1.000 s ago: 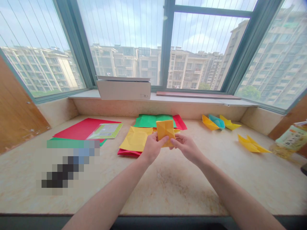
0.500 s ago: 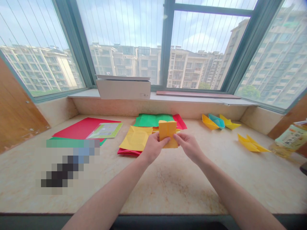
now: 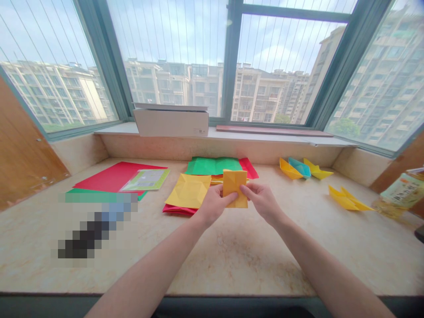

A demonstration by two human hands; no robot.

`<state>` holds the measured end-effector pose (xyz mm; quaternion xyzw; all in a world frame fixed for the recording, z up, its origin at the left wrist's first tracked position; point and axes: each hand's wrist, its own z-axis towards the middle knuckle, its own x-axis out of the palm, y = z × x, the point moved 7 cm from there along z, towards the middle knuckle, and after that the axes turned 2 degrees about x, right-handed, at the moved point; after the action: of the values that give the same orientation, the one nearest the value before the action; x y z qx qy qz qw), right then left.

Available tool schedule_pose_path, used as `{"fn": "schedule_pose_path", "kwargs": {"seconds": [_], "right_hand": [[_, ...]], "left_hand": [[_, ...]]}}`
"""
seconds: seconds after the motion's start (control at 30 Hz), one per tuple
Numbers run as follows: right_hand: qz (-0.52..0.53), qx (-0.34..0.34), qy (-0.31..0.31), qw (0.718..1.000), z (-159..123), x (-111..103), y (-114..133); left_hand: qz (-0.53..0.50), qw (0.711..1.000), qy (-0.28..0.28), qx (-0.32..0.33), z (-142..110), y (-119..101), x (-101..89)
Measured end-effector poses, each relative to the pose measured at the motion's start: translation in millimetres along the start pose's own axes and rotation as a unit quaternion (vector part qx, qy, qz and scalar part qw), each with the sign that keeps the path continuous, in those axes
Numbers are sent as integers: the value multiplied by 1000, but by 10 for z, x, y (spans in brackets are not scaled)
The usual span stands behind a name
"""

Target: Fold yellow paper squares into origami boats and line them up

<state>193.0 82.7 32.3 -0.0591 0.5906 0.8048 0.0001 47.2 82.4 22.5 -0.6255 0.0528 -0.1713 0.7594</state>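
Both hands hold a folded orange-yellow paper (image 3: 235,187) upright above the stone counter (image 3: 232,251). My left hand (image 3: 212,205) pinches its lower left edge with thumb and fingers closed. My right hand (image 3: 261,201) pinches its right side, thumb on the front face. Just behind and left of the hands lies a creased yellow sheet (image 3: 188,191) on top of a red sheet (image 3: 177,210). A green sheet (image 3: 213,166) and another red sheet (image 3: 249,168) lie further back.
Three folded paper boats (image 3: 304,168) sit at the back right and another yellow boat (image 3: 347,198) nearer the right. A large red sheet (image 3: 112,177) with a green leaflet (image 3: 145,180) lies left. A white box (image 3: 171,120) stands on the sill. A packet (image 3: 402,191) is at the far right.
The folded paper has been turned and flattened from a tilted puffed shape into an upright rectangle, and moved slightly right. Both hands keep their pinch.
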Motion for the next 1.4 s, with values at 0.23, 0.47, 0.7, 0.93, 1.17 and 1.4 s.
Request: {"fn": "schedule_pose_path", "kwargs": {"seconds": [0.23, 0.47, 0.7, 0.93, 1.17, 1.4], "right_hand": [[7, -13, 4, 1000, 5, -11, 8], [18, 4, -26, 1000, -15, -28, 70], [25, -16, 14, 999, -19, 38, 102], [57, -12, 34, 998, -4, 58, 61], [63, 2, -39, 997, 3, -48, 52], [77, 8, -86, 993, 13, -183, 61]], "left_hand": [[-5, 1000, 0, 3, -1, 11, 14], [-52, 998, 13, 19, 1, -23, 45], [-8, 998, -19, 53, 34, -62, -31], [2, 998, -50, 41, -2, -80, -71], [-40, 997, -39, 56, 9, -109, -40], [173, 952, -150, 202, -12, -277, -279]]}}
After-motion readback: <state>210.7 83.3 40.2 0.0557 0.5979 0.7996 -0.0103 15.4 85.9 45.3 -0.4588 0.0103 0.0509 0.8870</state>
